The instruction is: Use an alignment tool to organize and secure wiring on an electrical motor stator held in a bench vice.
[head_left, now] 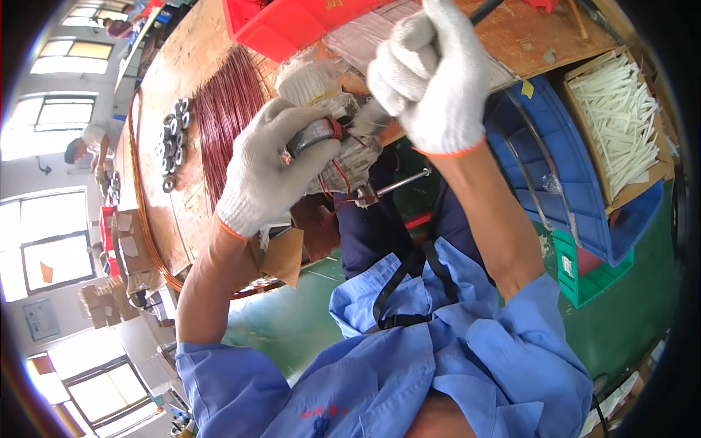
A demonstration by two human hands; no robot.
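My left hand [266, 160], in a white knitted glove, is closed around a grey ring-shaped core [315, 136] with red wire wound at its right side. Loose red wire [337, 171] hangs below the core. Behind and under it is a bench fixture padded with whitish cloth [358, 157], from which a metal rod [405, 181] sticks out to the right. Up and to the right, my gloved right hand [434, 80] is raised in a fist, apart from the core. Whatever its fingers grip, if anything, is hidden.
Dark red wires [225, 117] lie bundled on the wooden bench [171, 73], beside several ring cores [174, 139]. A red bin [292, 29] stands at the far edge. To the right are a blue crate [544, 168], a carton of white strips [617, 120] and a green crate [595, 277]. Another person [95, 142] works at far left.
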